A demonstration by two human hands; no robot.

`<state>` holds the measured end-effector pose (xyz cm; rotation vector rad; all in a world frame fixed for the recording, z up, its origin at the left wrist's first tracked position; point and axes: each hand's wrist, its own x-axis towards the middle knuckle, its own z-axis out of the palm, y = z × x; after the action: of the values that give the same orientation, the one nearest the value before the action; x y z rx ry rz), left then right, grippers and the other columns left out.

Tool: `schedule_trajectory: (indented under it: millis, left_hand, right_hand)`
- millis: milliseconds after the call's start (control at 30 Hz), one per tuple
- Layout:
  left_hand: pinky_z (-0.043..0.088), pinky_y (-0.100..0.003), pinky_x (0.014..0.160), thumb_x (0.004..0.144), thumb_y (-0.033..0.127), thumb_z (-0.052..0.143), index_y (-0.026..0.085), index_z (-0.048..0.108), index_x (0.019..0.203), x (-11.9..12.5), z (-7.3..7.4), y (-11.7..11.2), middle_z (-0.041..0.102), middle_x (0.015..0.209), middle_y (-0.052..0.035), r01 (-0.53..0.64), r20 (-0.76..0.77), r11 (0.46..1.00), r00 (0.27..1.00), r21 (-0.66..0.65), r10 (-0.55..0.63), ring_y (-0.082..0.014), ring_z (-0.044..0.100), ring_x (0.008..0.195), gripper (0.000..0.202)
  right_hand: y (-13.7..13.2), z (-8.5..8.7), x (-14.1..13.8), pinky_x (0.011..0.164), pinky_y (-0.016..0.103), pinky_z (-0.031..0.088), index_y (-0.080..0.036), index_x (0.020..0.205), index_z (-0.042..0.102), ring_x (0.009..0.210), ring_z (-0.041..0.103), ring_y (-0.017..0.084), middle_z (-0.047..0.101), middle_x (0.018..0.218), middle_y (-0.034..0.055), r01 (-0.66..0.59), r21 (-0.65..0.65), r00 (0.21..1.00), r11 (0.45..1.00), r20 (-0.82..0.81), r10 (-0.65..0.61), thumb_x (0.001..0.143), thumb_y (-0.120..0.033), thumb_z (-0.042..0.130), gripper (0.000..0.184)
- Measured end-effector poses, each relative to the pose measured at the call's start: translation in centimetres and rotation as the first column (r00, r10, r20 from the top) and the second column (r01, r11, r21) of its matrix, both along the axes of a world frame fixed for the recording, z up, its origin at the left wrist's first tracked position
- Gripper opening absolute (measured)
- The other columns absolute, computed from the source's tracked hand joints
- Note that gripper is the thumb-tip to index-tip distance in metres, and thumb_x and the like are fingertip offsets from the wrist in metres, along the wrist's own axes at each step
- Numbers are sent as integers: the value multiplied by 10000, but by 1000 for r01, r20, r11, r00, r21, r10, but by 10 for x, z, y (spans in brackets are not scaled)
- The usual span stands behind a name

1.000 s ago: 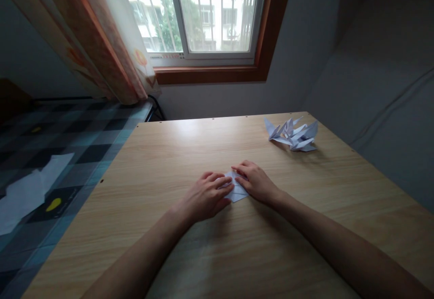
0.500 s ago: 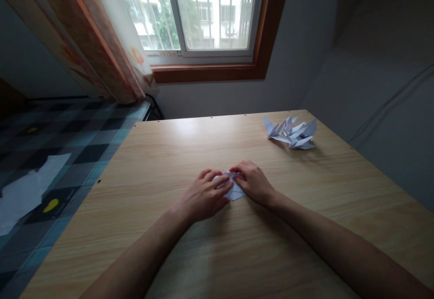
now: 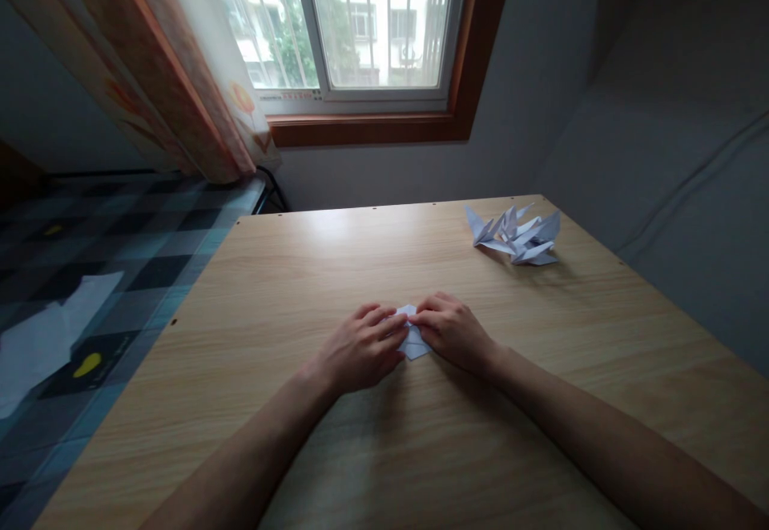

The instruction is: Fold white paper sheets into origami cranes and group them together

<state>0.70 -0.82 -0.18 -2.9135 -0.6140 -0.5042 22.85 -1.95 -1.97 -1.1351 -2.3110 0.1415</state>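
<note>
A small piece of folded white paper lies on the wooden table between my two hands, its lower point towards me. My left hand rests on its left side, fingers pressed together over the paper and thumb near the lower edge. From the right, my right hand grips the paper with curled fingers, the fingertips meeting my left fingers near its middle. Both hands cover the paper's sides, so only its top tip and lower part show.
Several folded white paper cranes sit in a cluster at the table's far right. To the left, white paper sheets lie on a checked bed cover. A window and a curtain are beyond.
My right fingers have come down and closer to my left fingertips on the paper. More of the paper's top tip shows. My left hand has hardly moved.
</note>
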Motion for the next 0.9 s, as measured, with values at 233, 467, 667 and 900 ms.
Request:
schedule_trajectory:
  millis: [233,467,667,900]
  left_hand:
    - [459,-332,897,972,209,417,178,602,1047,4,6,-2,696,1006,-63,24,-29,1000,999,13,-24,-181,624,977,202]
    - [460,-333,860,953,207,458,184,604,1130,3,6,-2,674,1119,-67,10,-70,1000,997,-4,-10,-190,607,988,229]
    - [427,-350,940,932,213,468,176,604,1137,3,7,-3,652,1184,-96,28,-71,998,997,-50,-32,-203,589,1063,249]
    - [422,-352,987,935,325,510,175,590,1150,3,6,-2,656,1193,-96,44,-48,991,998,-127,-51,-207,588,1113,274]
  right_hand:
    - [-7,10,2,825,356,445,-173,904,711,859,567,215,692,902,77,-81,58,972,995,227,65,860,-113,564,164]
    - [1,6,23,852,371,433,-198,909,711,901,578,214,719,998,60,-148,57,976,987,167,137,807,-83,551,222]
    - [3,7,28,846,393,449,-167,1034,680,911,593,226,714,1035,85,-164,104,986,981,58,158,808,-139,556,260]
    - [-1,10,27,913,404,455,-183,1083,678,1042,628,248,706,1137,100,-265,-3,951,964,163,262,836,-415,644,341]
